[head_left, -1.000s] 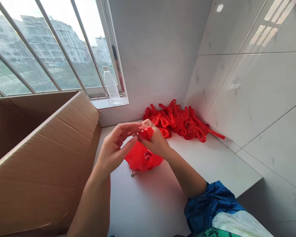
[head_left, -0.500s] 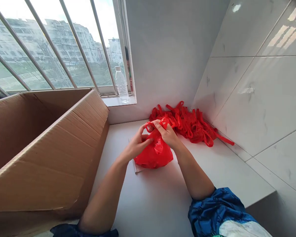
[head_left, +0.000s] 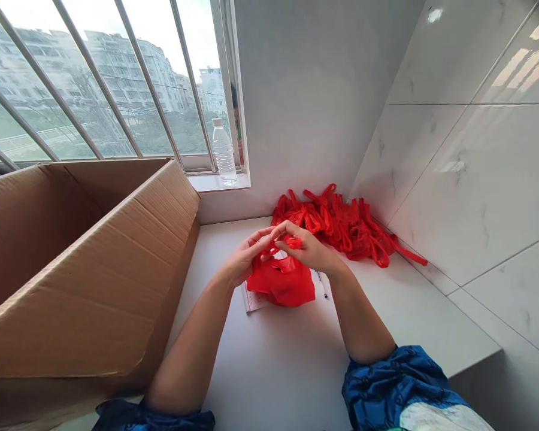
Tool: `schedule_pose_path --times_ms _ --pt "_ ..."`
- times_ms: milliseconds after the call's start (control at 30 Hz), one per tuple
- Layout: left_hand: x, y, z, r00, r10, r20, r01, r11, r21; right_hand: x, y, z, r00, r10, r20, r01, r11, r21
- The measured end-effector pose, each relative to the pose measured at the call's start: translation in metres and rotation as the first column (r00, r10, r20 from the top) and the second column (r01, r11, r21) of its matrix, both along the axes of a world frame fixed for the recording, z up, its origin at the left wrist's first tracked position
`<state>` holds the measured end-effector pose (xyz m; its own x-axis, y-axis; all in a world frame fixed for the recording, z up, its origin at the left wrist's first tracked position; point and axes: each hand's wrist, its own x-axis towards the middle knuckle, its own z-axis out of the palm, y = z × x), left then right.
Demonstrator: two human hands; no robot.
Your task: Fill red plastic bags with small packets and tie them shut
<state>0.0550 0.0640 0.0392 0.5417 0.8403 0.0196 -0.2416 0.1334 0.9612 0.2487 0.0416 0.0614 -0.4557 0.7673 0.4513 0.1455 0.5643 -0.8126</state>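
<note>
A red plastic bag (head_left: 284, 286) hangs bunched below my hands, over a white booklet or paper pad (head_left: 254, 303) on the white tabletop. My right hand (head_left: 306, 246) is closed on the upper part of the bag, with red plastic between thumb and fingers. My left hand (head_left: 250, 256) is closed at the bag's other side, its fingertips meeting those of the right hand. Behind them lies a heap of red plastic bags (head_left: 341, 224) with looped handles. A thin pen (head_left: 322, 285) shows beside my right wrist.
On the left stands a large open cardboard box (head_left: 130, 287). A clear water bottle (head_left: 223, 154) is on the sill of the barred window. The white table (head_left: 260, 371) meets a grey wall and a tiled wall (head_left: 489, 179) at the right.
My hands have come together over the bag, and its top has been gathered between them. The pen and more of the booklet now show. The view has shifted slightly.
</note>
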Motion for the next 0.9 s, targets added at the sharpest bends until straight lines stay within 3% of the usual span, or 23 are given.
schedule_pose_path --times_ms 133,233,333,400,467,533,600,667,733,800,900 --pt "-0.002 -0.002 -0.001 0.988 0.017 -0.156 0.02 0.973 0.231 -0.004 -0.002 -0.002 0.984 -0.158 0.084 0.142 0.975 0.17" --pt "-0.002 -0.002 -0.003 0.933 0.223 -0.283 -0.063 0.875 0.48 -0.005 -0.004 -0.001 0.96 -0.264 0.096 0.242 0.951 0.194" --pt "-0.001 -0.001 -0.003 0.776 0.481 -0.409 -0.084 0.72 0.688 -0.005 -0.008 0.001 0.907 -0.366 0.209 0.334 0.926 0.175" --pt "-0.001 0.0 -0.004 0.642 0.61 -0.465 -0.054 0.64 0.766 -0.006 -0.011 0.002 0.905 -0.332 0.266 0.301 0.942 0.149" --pt "-0.002 0.001 -0.006 0.508 0.706 -0.494 -0.048 0.596 0.802 -0.008 -0.012 0.003 0.935 -0.257 0.244 0.229 0.964 0.137" --pt "-0.002 0.003 -0.008 0.457 0.731 -0.506 -0.081 0.601 0.795 -0.01 -0.013 0.003 0.959 -0.213 0.185 0.187 0.971 0.149" --pt "-0.003 0.004 -0.008 0.583 0.638 -0.503 -0.135 0.686 0.715 -0.011 -0.012 0.002 0.965 -0.211 0.156 0.185 0.969 0.166" --pt "-0.005 0.002 -0.005 0.794 0.434 -0.426 -0.142 0.814 0.564 -0.01 -0.011 0.002 0.959 -0.237 0.157 0.207 0.96 0.187" --pt "-0.007 0.0 0.001 0.927 0.231 -0.296 -0.092 0.904 0.418 -0.007 -0.01 0.002 0.944 -0.28 0.176 0.242 0.947 0.212" --pt "-0.009 -0.003 0.005 0.972 0.125 -0.199 -0.058 0.949 0.311 -0.005 -0.01 0.002 0.926 -0.322 0.196 0.273 0.932 0.24" --pt "-0.011 -0.003 0.006 0.986 0.141 -0.085 -0.124 0.976 0.178 -0.004 -0.011 0.002 0.921 -0.334 0.199 0.276 0.922 0.27"
